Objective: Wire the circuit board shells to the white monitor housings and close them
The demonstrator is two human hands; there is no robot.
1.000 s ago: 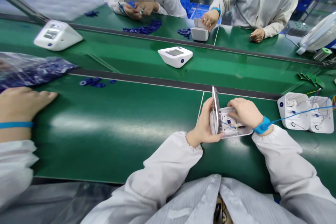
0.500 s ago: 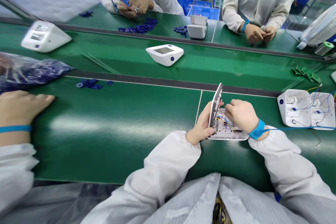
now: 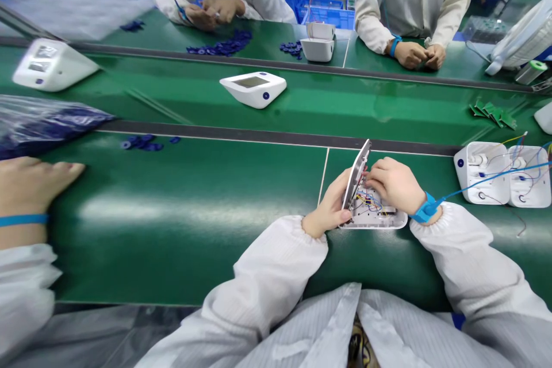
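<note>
My left hand [image 3: 330, 204] grips a white cover panel [image 3: 357, 175], thumb on its near side, and keeps it tilted up at the left of an open white housing [image 3: 394, 223]. Inside that shell lie red, yellow and blue wires [image 3: 368, 201] and small parts. My right hand [image 3: 394, 184] reaches over the far side of the shell with its fingers bent together among the wires, close to the panel. What the fingertips pinch is hidden. A blue strap [image 3: 425, 210] with a cord circles my right wrist.
Two open white housings [image 3: 480, 175] with wires stand at right. White devices [image 3: 254, 89] and green circuit boards [image 3: 491, 112] lie on the belt. Blue round pieces [image 3: 142, 142] and a neighbour's hand [image 3: 30, 184] are at left. Two co-workers sit opposite.
The devices and green boards on the belt have shifted left. My right fingers have moved slightly within the housing, and the cord from my wrist now rises higher. My left hand still holds the panel.
</note>
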